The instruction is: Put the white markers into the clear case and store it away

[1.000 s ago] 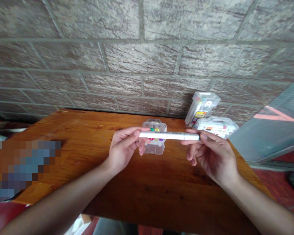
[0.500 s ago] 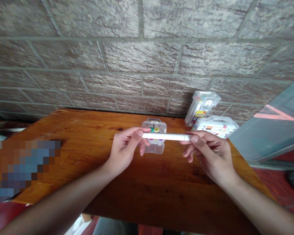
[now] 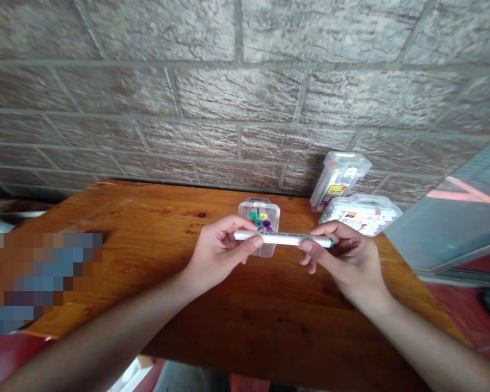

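A white marker with a green tip at its right end lies level between my hands, dark print along its upper side. My left hand pinches it near the left end with thumb and fingers. Toward the other end, my right hand grips it between thumb and fingers, the green tip showing past them. Just behind the marker stands a clear plastic case holding several markers with green, yellow, teal and purple ends. The marker and my left fingers hide part of that case.
At the back right, a tall clear case of markers stands by the stone-block wall. A wider clear case with a handle sits in front of it. All rest on the wooden table. A pixelated patch covers the left side.
The marker has dropped slightly and turned so its print shows. Both hands have shifted their hold inward along it, and the green tip at the right end has come into sight.
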